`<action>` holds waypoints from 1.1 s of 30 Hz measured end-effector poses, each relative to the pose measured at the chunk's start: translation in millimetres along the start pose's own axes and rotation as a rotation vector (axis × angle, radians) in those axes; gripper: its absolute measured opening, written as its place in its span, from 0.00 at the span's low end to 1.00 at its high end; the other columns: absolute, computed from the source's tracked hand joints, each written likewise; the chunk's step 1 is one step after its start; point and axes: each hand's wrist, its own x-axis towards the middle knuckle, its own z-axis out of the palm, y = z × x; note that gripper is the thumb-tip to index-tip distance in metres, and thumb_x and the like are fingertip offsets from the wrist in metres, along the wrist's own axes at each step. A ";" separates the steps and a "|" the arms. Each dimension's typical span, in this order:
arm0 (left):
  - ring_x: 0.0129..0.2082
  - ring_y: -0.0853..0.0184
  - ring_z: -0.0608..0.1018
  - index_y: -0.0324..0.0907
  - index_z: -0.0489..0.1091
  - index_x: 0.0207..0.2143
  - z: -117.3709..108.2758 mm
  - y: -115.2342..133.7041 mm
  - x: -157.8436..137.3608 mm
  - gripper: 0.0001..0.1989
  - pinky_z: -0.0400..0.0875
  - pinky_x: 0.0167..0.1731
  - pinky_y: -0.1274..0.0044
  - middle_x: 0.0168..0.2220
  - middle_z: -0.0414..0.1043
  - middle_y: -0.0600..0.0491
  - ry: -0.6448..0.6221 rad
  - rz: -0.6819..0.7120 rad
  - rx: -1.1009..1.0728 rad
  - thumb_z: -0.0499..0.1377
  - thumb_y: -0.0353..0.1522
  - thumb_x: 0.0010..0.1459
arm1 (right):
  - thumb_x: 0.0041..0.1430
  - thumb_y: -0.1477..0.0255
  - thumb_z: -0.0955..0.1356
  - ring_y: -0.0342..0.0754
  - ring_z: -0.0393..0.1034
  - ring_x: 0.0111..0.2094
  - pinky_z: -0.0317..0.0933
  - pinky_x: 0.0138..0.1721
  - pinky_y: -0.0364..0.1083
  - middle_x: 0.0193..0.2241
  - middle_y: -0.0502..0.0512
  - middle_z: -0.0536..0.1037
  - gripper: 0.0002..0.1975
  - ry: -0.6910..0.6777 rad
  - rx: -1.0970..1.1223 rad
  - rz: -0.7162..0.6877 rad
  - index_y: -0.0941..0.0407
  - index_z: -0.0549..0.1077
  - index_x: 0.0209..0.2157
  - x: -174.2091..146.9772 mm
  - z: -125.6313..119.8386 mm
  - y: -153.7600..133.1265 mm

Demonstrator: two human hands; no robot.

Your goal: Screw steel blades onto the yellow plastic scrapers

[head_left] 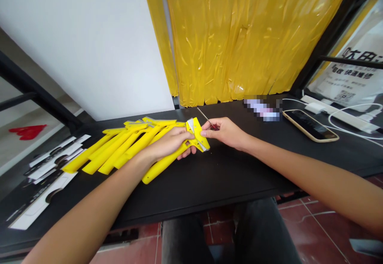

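Flat white packets (pixel 34 214) with dark printing overlap at the left end of the black table (pixel 185 196); we cannot tell whether anything is inside them. Beside them, a row of yellow scrapers (pixel 110 152) lies fanned out, some heads resting on others.

The yellow scraper (pixel 163 165) we are handling is at the row's right end, over the table, its handle slanting down toward our left. It is glossy, with a broad yellow head, silver-grey parts showing on it and a small opening near the neck. Our left hand (pixel 176 138) is closed around its neck. Our right hand (pixel 223 130) grips a thin-shafted screwdriver (pixel 204 115), its reddish handle mostly hidden, with fingertips at the scraper's head.
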 end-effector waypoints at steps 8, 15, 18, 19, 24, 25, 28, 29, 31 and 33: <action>0.17 0.69 0.72 0.37 0.71 0.31 -1.6 -5.1 3.8 0.12 0.62 0.13 0.79 0.28 0.76 0.44 -0.087 0.036 -0.148 0.50 0.32 0.60 | 0.50 0.59 0.76 0.45 0.69 0.31 0.63 0.36 0.47 0.31 0.52 0.79 0.15 0.006 -0.007 0.007 0.57 0.77 0.31 -1.9 5.8 -0.3; 0.16 0.70 0.71 0.38 0.70 0.29 4.2 4.1 -3.6 0.09 0.63 0.15 0.79 0.23 0.74 0.49 -0.019 0.036 0.009 0.56 0.33 0.60 | 0.49 0.63 0.76 0.44 0.67 0.30 0.61 0.34 0.45 0.28 0.49 0.75 0.14 -0.002 -0.025 0.025 0.57 0.75 0.32 -4.1 8.9 -2.1; 0.16 0.72 0.70 0.37 0.72 0.29 5.4 9.1 -6.8 0.12 0.63 0.17 0.80 0.19 0.71 0.53 -0.038 0.060 0.173 0.60 0.37 0.61 | 0.51 0.64 0.75 0.44 0.66 0.30 0.61 0.34 0.45 0.28 0.49 0.75 0.12 -0.014 -0.031 0.008 0.57 0.74 0.32 -4.9 9.5 -3.1; 0.16 0.72 0.70 0.37 0.73 0.29 5.5 10.1 -7.2 0.14 0.63 0.17 0.81 0.18 0.70 0.53 -0.054 0.069 0.212 0.61 0.38 0.62 | 0.52 0.65 0.75 0.44 0.66 0.30 0.61 0.34 0.45 0.28 0.49 0.74 0.11 -0.015 -0.036 0.003 0.57 0.73 0.31 -5.2 9.7 -3.4; 0.16 0.72 0.72 0.36 0.74 0.28 4.9 12.0 -6.5 0.21 0.65 0.18 0.80 0.19 0.70 0.52 -0.097 0.040 0.281 0.57 0.43 0.65 | 0.53 0.63 0.74 0.43 0.63 0.29 0.58 0.32 0.44 0.26 0.48 0.72 0.12 -0.035 -0.039 -0.014 0.56 0.72 0.31 -6.1 9.2 -3.3; 0.16 0.72 0.72 0.36 0.73 0.28 4.8 12.1 -6.4 0.20 0.65 0.18 0.80 0.19 0.71 0.52 -0.101 0.030 0.275 0.57 0.43 0.66 | 0.54 0.62 0.74 0.42 0.63 0.29 0.57 0.32 0.44 0.26 0.48 0.72 0.13 -0.049 -0.029 -0.020 0.56 0.73 0.31 -6.0 8.4 -3.1; 0.17 0.72 0.72 0.37 0.72 0.30 4.9 12.3 -7.0 0.17 0.65 0.18 0.81 0.21 0.72 0.53 -0.103 0.024 0.232 0.58 0.42 0.65 | 0.55 0.60 0.73 0.42 0.62 0.28 0.57 0.32 0.44 0.26 0.48 0.72 0.13 -0.105 0.003 -0.019 0.56 0.73 0.32 -5.5 5.3 -2.8; 0.17 0.73 0.71 0.38 0.71 0.31 5.0 12.2 -7.3 0.16 0.64 0.17 0.81 0.22 0.73 0.53 -0.103 0.033 0.210 0.60 0.42 0.64 | 0.55 0.60 0.73 0.42 0.62 0.28 0.57 0.32 0.44 0.27 0.48 0.72 0.14 -0.120 0.010 -0.015 0.56 0.74 0.32 -5.3 4.4 -2.8; 0.17 0.74 0.71 0.39 0.69 0.33 5.3 11.4 -7.6 0.14 0.63 0.16 0.81 0.26 0.75 0.53 -0.100 0.058 0.172 0.61 0.41 0.62 | 0.55 0.59 0.73 0.42 0.63 0.29 0.57 0.33 0.45 0.28 0.48 0.73 0.15 -0.136 0.014 -0.003 0.57 0.74 0.32 -4.8 3.3 -2.4; 0.17 0.74 0.71 0.39 0.68 0.34 5.7 10.1 -7.6 0.14 0.63 0.16 0.81 0.28 0.75 0.52 -0.101 0.071 0.160 0.62 0.41 0.62 | 0.54 0.59 0.73 0.43 0.64 0.29 0.57 0.33 0.45 0.28 0.49 0.73 0.15 -0.137 0.022 0.011 0.57 0.74 0.32 -4.6 3.4 -1.2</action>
